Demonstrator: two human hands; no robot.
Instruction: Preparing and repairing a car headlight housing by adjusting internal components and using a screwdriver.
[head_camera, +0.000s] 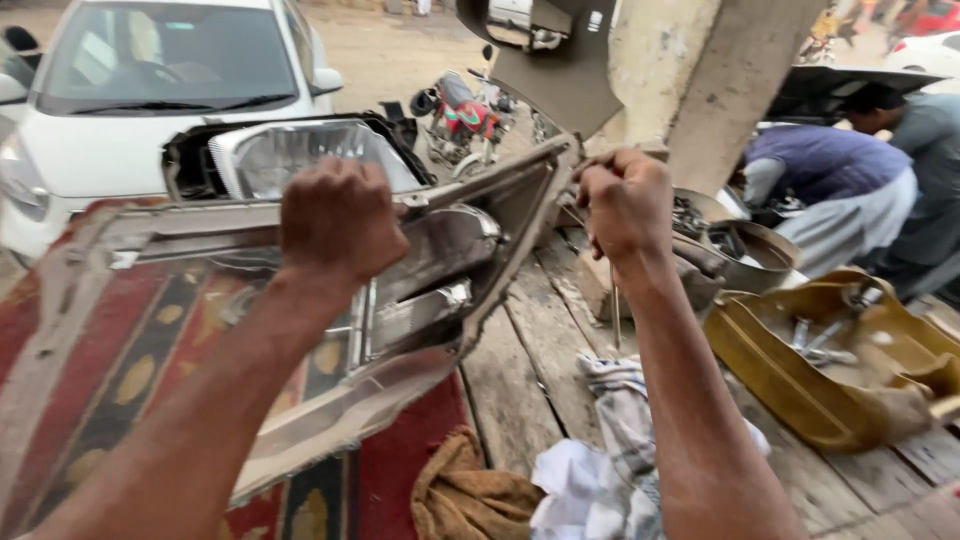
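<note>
Evidently caught partway through work on a car headlight unit: propped it up on edge over the patterned red rug, lens side turned away, grey rear housing facing the camera, far corner reaching out over the wooden tabletop. Clamped the left hand in a fist over the upper middle of the housing, steadying it. Closed the right hand just as tightly around a thin metal tool at the unit's upper right corner, with the slim shaft hanging down below the fist; could not tell whether the tool was a screwdriver or a plain rod, nor whether its tip met the housing. Judged the step as loosening or prying at that corner rather than lifting or carrying. Judged that any next move would call for a firm hold from the left hand, so the tilted unit would not slide off the rug, and for careful, small force at the corner, the plastic edge looking thin and already ragged. Noted crumpled pale rags near the front edge, a yellow tray of tools well to the right, a white car behind, and another person bent over beyond the pillar.
</note>
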